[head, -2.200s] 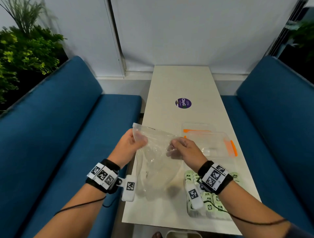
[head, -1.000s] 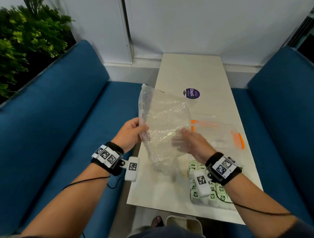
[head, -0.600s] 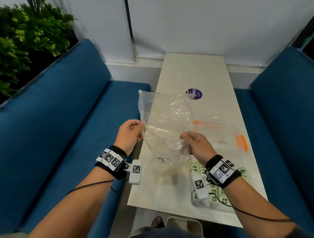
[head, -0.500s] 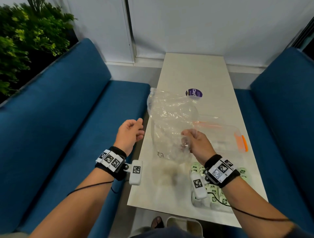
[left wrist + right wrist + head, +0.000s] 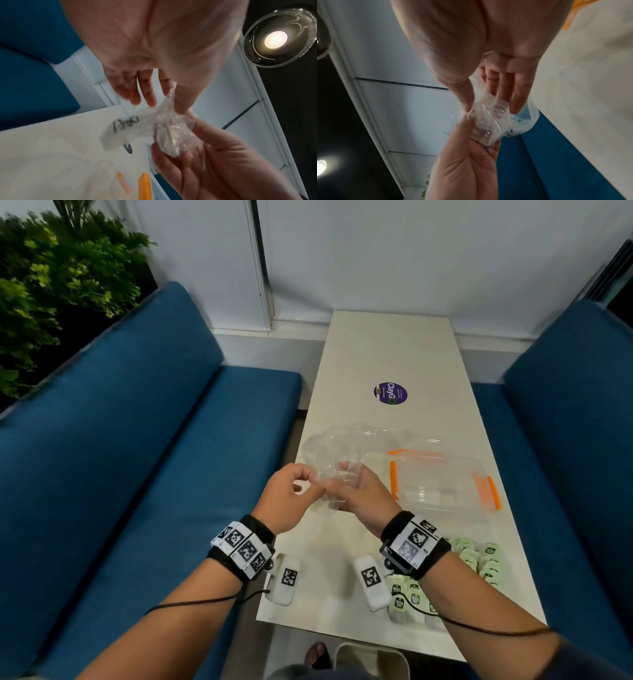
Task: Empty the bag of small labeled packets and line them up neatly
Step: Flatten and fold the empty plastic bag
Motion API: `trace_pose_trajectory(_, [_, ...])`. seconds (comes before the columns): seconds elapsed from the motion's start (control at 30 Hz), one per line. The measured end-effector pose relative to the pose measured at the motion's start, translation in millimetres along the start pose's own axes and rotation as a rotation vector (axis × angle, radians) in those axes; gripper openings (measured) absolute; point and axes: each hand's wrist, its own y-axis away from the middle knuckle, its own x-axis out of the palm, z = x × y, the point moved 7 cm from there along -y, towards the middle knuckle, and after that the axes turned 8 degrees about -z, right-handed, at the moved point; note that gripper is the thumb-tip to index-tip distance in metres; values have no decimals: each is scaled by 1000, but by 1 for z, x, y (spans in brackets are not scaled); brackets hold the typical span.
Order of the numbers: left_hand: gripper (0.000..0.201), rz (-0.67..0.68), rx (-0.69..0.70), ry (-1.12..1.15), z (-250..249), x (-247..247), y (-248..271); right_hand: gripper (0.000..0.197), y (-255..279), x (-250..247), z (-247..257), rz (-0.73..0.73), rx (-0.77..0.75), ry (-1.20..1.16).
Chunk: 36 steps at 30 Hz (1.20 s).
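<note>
The empty clear plastic bag [image 5: 346, 445] is bunched up above the table's left half, and both hands hold its near end. My left hand [image 5: 310, 489] pinches the crumpled plastic [image 5: 173, 134] between thumb and fingers. Right against it, my right hand [image 5: 342, 486] grips the same wad [image 5: 486, 117] with thumb and fingertips. The small pale green labeled packets [image 5: 479, 558] lie in a loose pile on the table near its front right, partly hidden under my right wrist.
A clear lidded box with orange clips [image 5: 442, 481] stands just right of my hands. A purple round sticker [image 5: 390, 393] marks the white table [image 5: 387, 350] farther back. Blue bench seats [image 5: 154, 474] flank both sides. A white bin rim [image 5: 373, 659] shows below the table's near edge.
My left hand, which had let go of the bag, has come back and taken hold beside the right hand. The bag has gone from spread upright to crumpled and lower.
</note>
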Motion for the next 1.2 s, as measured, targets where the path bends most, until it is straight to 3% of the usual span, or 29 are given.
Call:
trace_pose_trajectory(0.13, [32, 140, -150, 215, 14, 3, 10, 39, -2, -2, 0, 38, -34, 19])
trace_pose_trajectory(0.27, [49, 73, -230, 394, 22, -19, 11, 49, -5, -15, 7, 96, 5, -49])
trace_pose_trajectory(0.37, [42, 45, -272, 525, 22, -25, 12, 51, -4, -21, 9, 101, 37, -122])
trace_pose_trajectory(0.47, [38, -6, -274, 524, 20, -24, 16, 36, 2, -13, -2, 76, 108, -198])
trace_pose_trajectory(0.57, [27, 14, -281, 499, 17, -19, 20, 49, 10, 0, -14, 124, 165, -96])
trace_pose_trajectory(0.7, [23, -30, -394, 581, 28, -30, 21, 59, 3, -11, -19, 49, 123, -101])
trace_pose_trajectory(0.8, [24, -70, -452, 622, 40, -41, 21, 61, 4, -19, -17, 100, 104, -105])
trace_pose_trajectory(0.93, [20, -58, -577, 724, 50, -41, 28, 64, 14, -22, -21, 193, 44, 67])
trace_pose_trajectory(1.07, [11, -20, -704, 790, 55, -27, 38, 61, 13, -28, -30, 140, 2, 197])
trace_pose_trajectory(1.2, [18, -14, -666, 605, 58, -19, 44, 59, 11, -23, -28, 108, 108, -92])
